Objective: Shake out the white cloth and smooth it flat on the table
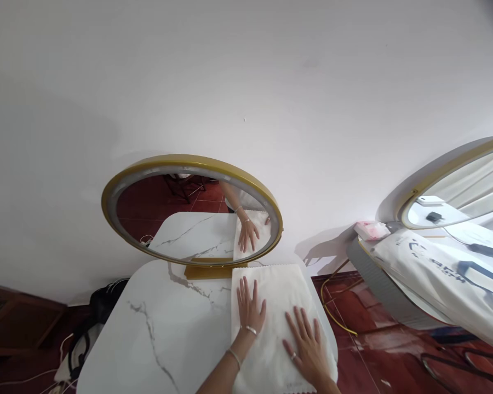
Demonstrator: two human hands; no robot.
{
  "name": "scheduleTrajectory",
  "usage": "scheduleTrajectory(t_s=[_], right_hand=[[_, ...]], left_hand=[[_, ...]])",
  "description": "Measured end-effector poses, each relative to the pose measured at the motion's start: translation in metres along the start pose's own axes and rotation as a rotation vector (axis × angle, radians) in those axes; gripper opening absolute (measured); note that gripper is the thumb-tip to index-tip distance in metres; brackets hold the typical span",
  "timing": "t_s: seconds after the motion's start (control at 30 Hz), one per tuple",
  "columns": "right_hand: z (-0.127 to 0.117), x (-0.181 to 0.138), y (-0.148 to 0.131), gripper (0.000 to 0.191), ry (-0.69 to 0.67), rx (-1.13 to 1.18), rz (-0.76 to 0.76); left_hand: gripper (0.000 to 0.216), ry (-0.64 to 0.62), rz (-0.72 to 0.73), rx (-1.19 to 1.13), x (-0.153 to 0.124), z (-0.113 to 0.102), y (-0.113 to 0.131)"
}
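While both palms press flat, the white cloth (277, 306) lies spread on the right half of the marble table (164, 328), just in front of the round mirror (191, 210). Left hand (250, 306) & right hand (308, 347): fingers splayed wide, gripping nothing. Cloth looks already laid out & mostly smooth; near edge hangs over the table rim, unfolded as yet.

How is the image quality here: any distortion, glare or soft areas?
Head view: wide-angle bending curves the wall and squashes the round mirror into an oval; even soft light, with a faint shadow right of it; no glare; left hand and right hand on the white cloth are sharp; corners darken slightly.
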State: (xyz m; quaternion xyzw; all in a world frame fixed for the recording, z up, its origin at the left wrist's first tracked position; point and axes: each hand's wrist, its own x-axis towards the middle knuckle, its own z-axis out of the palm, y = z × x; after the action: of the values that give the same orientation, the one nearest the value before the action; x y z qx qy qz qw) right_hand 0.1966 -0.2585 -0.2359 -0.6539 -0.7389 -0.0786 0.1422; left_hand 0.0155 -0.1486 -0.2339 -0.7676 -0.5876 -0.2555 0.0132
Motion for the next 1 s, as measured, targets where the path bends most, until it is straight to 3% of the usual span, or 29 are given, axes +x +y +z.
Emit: scheduleTrajectory(t_s=[0.1,0.23,0.4,0.73,0.87,1.0], right_hand=[[0.001,0.000,-0.003,0.068,-0.008,0.000,-0.013],[-0.001,0.001,-0.015,0.068,-0.076,0.038,-0.123],[-0.007,0.009,-0.039,0.070,-0.159,0.159,-0.314],[0.005,0.033,-0.137,0.074,-0.302,0.383,-0.309],[0.007,0.033,-0.143,0.072,-0.304,0.383,-0.302],[0.004,0.027,-0.126,0.070,-0.258,0.326,-0.246]], left_hand=[[0.081,0.024,0.031,0.026,0.027,0.013,-0.022],[0.081,0.007,0.046,0.036,0.031,0.013,-0.053],[0.079,-0.017,0.009,0.058,0.028,-0.005,-0.089],[0.075,-0.007,0.011,0.172,0.006,-0.047,-0.200],[0.070,-0.029,-0.017,0.185,0.005,-0.051,-0.202],[0.055,-0.088,0.049,0.175,0.019,-0.041,-0.155]])
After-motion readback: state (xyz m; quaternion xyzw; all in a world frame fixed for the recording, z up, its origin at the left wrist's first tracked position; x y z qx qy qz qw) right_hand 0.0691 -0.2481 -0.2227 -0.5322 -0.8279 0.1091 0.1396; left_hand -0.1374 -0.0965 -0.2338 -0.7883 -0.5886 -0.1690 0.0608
